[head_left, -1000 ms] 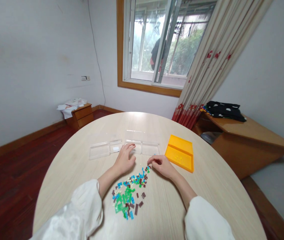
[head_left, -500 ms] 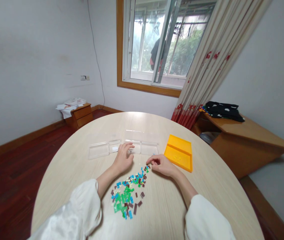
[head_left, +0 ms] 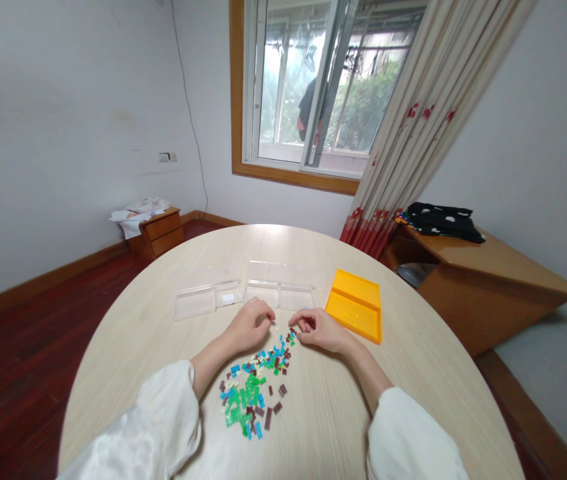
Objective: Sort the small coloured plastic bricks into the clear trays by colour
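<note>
Small building bricks (head_left: pixel 248 393) in green, blue, brown and cream lie loose on the table, spread in a long trail. My left hand (head_left: pixel 250 325) hovers just left of the trail's far end, its fingers bent down and thumb slightly apart, with no piece visible in it. On the other side of that end is my right hand (head_left: pixel 322 330). Its index finger and thumb are apart beside a few brown bricks (head_left: pixel 292 333), and the other fingers are curled in. Beyond my hands stand clear plastic trays (head_left: pixel 262 293), one of them holding a white piece (head_left: pixel 228 299).
An open yellow case (head_left: pixel 356 307) with small yellow pieces inside lies right of my right hand. All this rests on a round pale wooden table (head_left: pixel 388 400). Past its edge are a wooden desk (head_left: pixel 503 273) on the right and a small drawer cabinet (head_left: pixel 164 230) on the left.
My left hand has come back from over the clear trays to the far end of the bricks, its fingers now bent down. My right hand has barely moved.
</note>
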### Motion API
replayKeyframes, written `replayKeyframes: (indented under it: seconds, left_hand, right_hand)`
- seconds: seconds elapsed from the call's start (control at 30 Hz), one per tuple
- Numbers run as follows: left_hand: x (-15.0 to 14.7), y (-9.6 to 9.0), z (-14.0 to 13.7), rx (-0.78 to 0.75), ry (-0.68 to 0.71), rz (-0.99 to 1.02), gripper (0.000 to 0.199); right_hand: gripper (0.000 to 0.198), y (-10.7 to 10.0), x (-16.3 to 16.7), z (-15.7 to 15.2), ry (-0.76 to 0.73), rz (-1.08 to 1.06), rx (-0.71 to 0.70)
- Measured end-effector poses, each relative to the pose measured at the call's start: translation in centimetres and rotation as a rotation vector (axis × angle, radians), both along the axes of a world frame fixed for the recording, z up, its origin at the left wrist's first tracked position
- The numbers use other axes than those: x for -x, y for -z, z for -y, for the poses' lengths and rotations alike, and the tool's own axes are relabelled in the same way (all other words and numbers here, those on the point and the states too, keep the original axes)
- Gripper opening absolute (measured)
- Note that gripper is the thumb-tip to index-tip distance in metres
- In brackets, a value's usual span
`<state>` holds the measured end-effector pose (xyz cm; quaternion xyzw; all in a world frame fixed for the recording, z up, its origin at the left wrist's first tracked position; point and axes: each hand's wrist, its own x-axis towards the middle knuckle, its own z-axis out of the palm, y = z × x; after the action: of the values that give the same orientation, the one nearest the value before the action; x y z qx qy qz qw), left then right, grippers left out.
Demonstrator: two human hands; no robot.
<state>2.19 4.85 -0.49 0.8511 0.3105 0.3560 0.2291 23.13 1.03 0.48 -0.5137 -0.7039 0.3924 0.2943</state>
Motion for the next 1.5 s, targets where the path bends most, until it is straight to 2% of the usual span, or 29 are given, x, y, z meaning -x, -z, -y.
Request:
replayKeyframes:
  seconds: [0.13,0.33,0.47,0.6,1.13,1.5]
  left_hand:
    - [0.0,-0.3,0.2,0.018,0.064,-0.05,0.025]
    - [0.0,-0.3,0.2,0.026,0.085,-0.081,0.026]
    - [0.0,-0.2,0.2,0.032,0.082,-0.079,0.026]
    - [0.0,-0.1,0.2,0.028,0.076,-0.074,0.027]
    - [-0.1,-0.2,0.3,0.071,0.067,-0.062,0.032]
    - [0.1,-0.7,0.3,-0.014,0.209,-0.148,0.038]
  right_hand:
    - [0.012,0.4,0.2,-0.1,0.055,-0.011,-0.043]
    - [0.003,0.9,0.3,-0.2,0.074,0.053,-0.078]
    - [0.017,1.1,0.2,-0.3,0.061,0.083,-0.132]
    - [0.017,1.1,0.1,-0.3,0.05,0.125,-0.196]
    - [0.029,0.7,0.5,-0.1,0.049,0.143,-0.213]
    - [0.022,0.8,0.5,0.0,0.082,0.138,-0.173]
